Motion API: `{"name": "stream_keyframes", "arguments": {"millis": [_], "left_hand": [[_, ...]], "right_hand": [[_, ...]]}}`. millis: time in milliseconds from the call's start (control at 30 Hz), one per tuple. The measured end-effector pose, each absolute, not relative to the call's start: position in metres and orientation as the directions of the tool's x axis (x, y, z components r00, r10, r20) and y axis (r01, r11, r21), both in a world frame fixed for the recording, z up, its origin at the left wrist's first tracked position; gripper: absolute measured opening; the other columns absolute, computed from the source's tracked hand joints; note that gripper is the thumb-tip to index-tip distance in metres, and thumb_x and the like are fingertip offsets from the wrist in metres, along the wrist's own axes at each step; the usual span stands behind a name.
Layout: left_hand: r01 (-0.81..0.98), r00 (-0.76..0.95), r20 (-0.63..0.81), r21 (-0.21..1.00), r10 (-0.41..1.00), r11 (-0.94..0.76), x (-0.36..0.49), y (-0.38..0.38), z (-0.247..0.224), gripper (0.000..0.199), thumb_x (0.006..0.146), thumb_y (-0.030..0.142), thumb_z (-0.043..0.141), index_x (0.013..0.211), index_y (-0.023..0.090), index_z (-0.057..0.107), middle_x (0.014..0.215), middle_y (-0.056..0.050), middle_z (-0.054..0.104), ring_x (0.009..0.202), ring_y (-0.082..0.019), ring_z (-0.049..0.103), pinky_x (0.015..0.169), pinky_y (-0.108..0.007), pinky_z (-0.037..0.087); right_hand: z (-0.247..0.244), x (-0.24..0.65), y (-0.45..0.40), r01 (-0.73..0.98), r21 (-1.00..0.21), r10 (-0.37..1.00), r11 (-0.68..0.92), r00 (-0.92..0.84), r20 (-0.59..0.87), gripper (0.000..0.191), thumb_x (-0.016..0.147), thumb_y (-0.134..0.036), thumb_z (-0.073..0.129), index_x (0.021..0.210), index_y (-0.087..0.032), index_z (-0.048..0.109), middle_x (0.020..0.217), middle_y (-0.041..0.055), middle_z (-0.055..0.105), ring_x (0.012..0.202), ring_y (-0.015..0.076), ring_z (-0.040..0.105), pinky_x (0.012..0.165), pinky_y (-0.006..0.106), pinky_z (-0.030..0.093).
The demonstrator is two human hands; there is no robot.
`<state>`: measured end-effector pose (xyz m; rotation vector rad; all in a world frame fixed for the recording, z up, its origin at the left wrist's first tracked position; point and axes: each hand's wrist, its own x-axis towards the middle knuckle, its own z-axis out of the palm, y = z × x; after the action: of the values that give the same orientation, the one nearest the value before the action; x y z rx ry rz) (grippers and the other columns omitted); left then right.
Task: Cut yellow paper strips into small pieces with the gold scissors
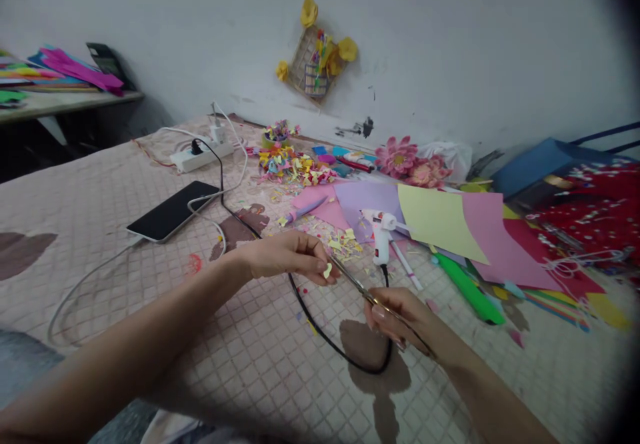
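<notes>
Between the thumb and fingers of my left hand [293, 256] is a small pale yellow piece of paper [327, 271]. My right hand [403, 317] grips a pair of metal scissors [363, 289] by the handles. Their blades point up and left, with the tips close to my left fingers; whether they touch the paper I cannot tell. Just beyond my hands, yellow paper scraps [347, 241] lie scattered on the quilted cover. A white glue gun [381, 241] rests past my right hand, its black cord looping beneath both hands.
Coloured paper sheets [437, 217] spread to the right, beside a green cutter-like tool [470, 291]. At left lies a tablet or phone [175, 211] with a white cable, near a power strip [200, 155]. Farther back are a heap of paper bits [295, 166] and pink flowers [397, 156].
</notes>
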<state>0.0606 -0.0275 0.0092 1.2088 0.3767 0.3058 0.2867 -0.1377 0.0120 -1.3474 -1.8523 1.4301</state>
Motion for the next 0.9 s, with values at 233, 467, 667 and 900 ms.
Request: {"name": "stream_keyframes", "arguments": {"millis": [233,467,667,900], "left_hand": [[-0.037,0.891,-0.124,0.939,0.436,0.342,0.0608,-0.0273,0.0068,0.011,0.073,0.017,0.064,0.073,0.010,0.056,0.084,-0.008,0.069,0.084,-0.014,0.065,0.079,-0.026,0.050],[-0.039,0.885,-0.125,0.940,0.449,0.338,0.0622,-0.0282,0.0074,0.013,0.072,0.019,0.065,0.072,0.010,0.055,0.083,-0.008,0.069,0.083,-0.014,0.065,0.079,-0.027,0.049],[-0.044,0.884,-0.110,0.948,0.454,0.315,0.0623,-0.0285,0.0070,0.014,0.072,0.021,0.065,0.072,0.010,0.055,0.086,-0.008,0.068,0.083,-0.014,0.065,0.077,-0.027,0.050],[-0.052,0.884,-0.102,0.948,0.455,0.313,0.0622,-0.0290,0.0077,0.012,0.074,0.019,0.063,0.073,0.010,0.055,0.086,-0.008,0.068,0.083,-0.014,0.065,0.079,-0.027,0.050]], "right_hand": [[0.0086,0.2895,-0.1392,0.452,-0.892,0.863,-0.018,-0.443,-0.242,0.046,0.083,-0.058,0.038,0.067,-0.016,0.048,0.047,-0.0058,0.035,0.040,0.0074,0.031,0.039,0.020,0.021],[0.0090,0.2905,-0.1389,0.469,-0.883,0.870,0.018,-0.442,-0.218,0.045,0.083,-0.058,0.038,0.066,-0.017,0.048,0.049,-0.0055,0.036,0.041,0.0072,0.032,0.038,0.020,0.023],[0.0083,0.2892,-0.1389,0.501,-0.865,0.884,0.035,-0.419,-0.207,0.044,0.085,-0.054,0.040,0.061,-0.017,0.045,0.047,-0.0057,0.035,0.041,0.0071,0.032,0.039,0.020,0.021],[0.0108,0.2875,-0.1388,0.515,-0.857,0.886,0.024,-0.408,-0.220,0.042,0.085,-0.052,0.041,0.060,-0.017,0.044,0.048,-0.0057,0.035,0.042,0.0071,0.032,0.039,0.020,0.021]]}}
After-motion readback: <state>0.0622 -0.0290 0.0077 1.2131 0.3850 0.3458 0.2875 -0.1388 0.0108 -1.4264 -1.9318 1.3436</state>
